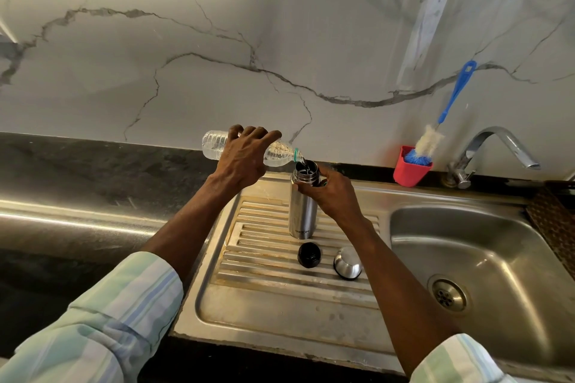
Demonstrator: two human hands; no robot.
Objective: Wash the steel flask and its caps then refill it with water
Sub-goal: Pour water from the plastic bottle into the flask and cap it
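Refill step under way. Steel flask (302, 211) stands upright on the ribbed drainboard (258, 298), centre of frame, mouth open. Left hand (245, 155) grips a clear plastic bottle (214, 144) around its middle, tipped nearly horizontal, neck just over the flask mouth; a thin stream of water runs in. Right hand (329, 188) is wrapped around the flask's neck just below the rim, steadying it. Black inner cap (309, 255) and steel outer cap (347, 263) lie on the drainboard below the flask, side by side, apart from each other.

Risks, as judged:
- Flask mouth is narrow and the bottle neck sits at its upper-left edge; a small drift of the left hand would send water down the outside.
- Water level inside not visible; overfilling likely if the pour is not watched.
- Ridged drainboard gives uneven footing; loosening the right hand could let the flask tip.

Pose: left forearm reaches up from lower left, wrist rolled, knuckles up. Right forearm comes from lower right, fingers curled on the flask.

Elsewhere: bottle brush (435, 140) in a red cup (410, 169), tap (494, 152), sink basin (497, 246) at right.
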